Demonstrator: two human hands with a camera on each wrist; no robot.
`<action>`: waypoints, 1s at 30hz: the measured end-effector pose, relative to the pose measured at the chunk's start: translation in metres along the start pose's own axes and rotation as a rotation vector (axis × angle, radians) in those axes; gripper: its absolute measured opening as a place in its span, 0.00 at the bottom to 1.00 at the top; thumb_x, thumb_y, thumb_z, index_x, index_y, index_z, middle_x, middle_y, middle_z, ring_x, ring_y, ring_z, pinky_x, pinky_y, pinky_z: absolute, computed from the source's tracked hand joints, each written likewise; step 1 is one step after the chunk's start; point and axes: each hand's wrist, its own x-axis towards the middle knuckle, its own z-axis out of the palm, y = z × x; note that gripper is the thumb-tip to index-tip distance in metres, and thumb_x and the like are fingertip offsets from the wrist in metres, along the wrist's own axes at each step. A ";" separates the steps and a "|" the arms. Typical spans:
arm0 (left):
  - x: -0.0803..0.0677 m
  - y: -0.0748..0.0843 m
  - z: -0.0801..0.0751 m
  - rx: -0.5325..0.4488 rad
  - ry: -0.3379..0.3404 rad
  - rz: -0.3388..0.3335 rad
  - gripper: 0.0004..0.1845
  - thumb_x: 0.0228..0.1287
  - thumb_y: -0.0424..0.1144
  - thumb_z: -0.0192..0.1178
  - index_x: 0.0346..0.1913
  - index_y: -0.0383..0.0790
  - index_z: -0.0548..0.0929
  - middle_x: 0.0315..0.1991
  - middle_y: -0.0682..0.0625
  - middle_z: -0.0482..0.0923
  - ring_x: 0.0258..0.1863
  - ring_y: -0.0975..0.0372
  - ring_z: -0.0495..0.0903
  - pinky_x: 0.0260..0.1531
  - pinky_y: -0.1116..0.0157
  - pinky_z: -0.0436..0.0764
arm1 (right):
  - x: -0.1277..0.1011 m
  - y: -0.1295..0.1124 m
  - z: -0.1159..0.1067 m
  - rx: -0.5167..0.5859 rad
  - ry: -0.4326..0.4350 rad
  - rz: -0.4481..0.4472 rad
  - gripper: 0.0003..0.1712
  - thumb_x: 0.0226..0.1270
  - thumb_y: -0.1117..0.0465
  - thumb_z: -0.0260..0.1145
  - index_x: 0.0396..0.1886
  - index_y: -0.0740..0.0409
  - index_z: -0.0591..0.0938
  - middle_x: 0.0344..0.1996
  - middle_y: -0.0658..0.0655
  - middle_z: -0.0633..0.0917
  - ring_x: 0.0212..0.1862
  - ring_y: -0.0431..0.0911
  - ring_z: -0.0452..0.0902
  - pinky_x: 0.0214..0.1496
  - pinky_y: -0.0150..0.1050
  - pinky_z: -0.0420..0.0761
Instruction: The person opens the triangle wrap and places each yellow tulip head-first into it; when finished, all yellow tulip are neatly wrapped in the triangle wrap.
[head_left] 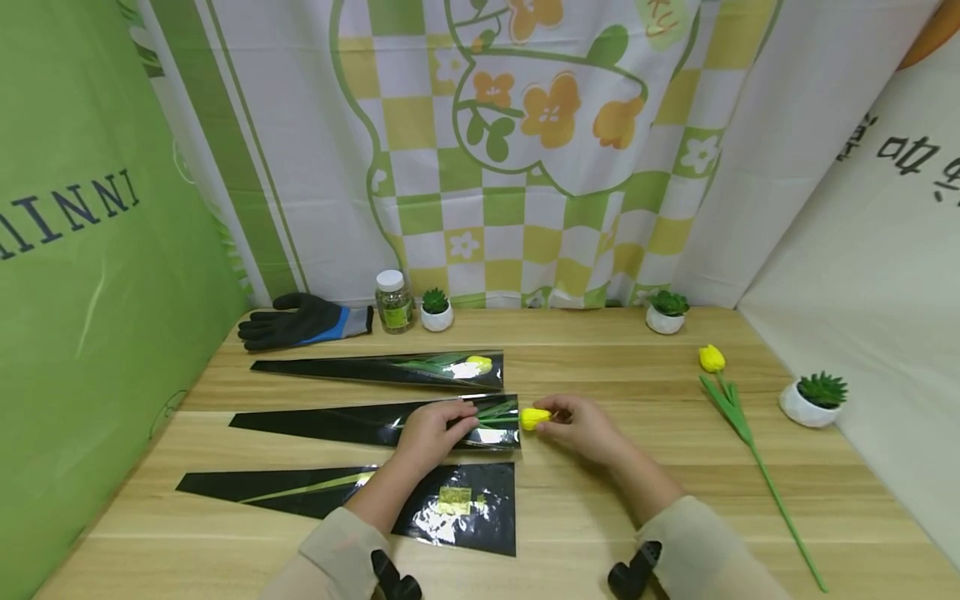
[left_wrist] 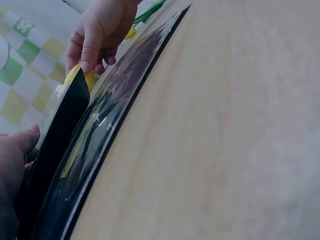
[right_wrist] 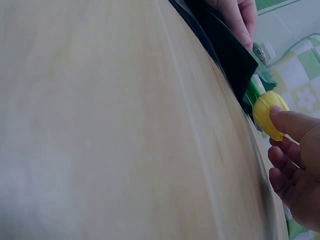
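My right hand [head_left: 587, 427] pinches the yellow head of an artificial tulip [head_left: 534, 418] between thumb and fingers. The tulip's green stem runs into the open end of a black flower sleeve [head_left: 315, 426] with a clear front; the head sticks out past the rim. My left hand [head_left: 435, 429] holds that sleeve near its mouth, the thumb [left_wrist: 26, 139] on one side. The right wrist view shows the yellow tulip head [right_wrist: 268, 114] under my right thumb, just outside the sleeve [right_wrist: 235, 60]. The stem's lower end is hidden inside.
Behind lies a sleeve [head_left: 360, 367] with a tulip inside; nearer me is a flat sleeve [head_left: 491, 521]. A loose tulip [head_left: 765, 471] lies at right. A work glove [head_left: 300, 323], a jar [head_left: 393, 304] and potted succulents [head_left: 437, 312] line the back; another succulent [head_left: 813, 402] stands right.
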 end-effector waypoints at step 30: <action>0.000 0.004 -0.003 -0.042 0.007 -0.039 0.11 0.64 0.44 0.66 0.46 0.45 0.89 0.51 0.49 0.86 0.55 0.54 0.83 0.59 0.54 0.79 | 0.018 -0.013 0.038 0.079 -0.016 -0.029 0.11 0.61 0.65 0.69 0.44 0.62 0.86 0.40 0.58 0.88 0.42 0.46 0.84 0.49 0.40 0.84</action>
